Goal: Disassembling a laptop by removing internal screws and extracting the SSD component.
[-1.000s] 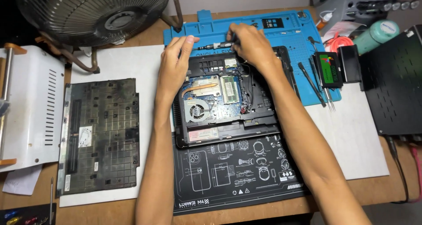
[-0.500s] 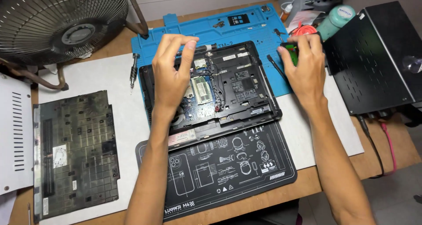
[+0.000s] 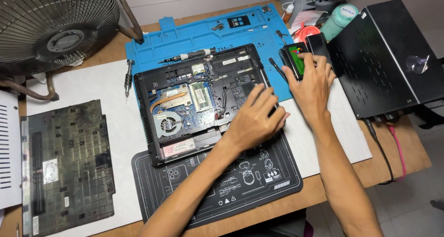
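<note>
Black printed mat (image 3: 222, 186) nearest, opened laptop base (image 3: 199, 98) half on it, half on the blue repair mat (image 3: 194, 35). Left hand (image 3: 254, 119) flat on the laptop's near right corner, fingers loosely spread, nothing gripped. Right hand (image 3: 312, 82) just right of the laptop, fingertips on the small green-faced device (image 3: 296, 61); can't tell if it's gripped. Screwdriver (image 3: 189, 57) lies along the laptop's far edge.

Opened black laptop (image 3: 203, 100) — internals bared, flat on mats; small green-faced box (image 3: 296, 61) just beside.
</note>
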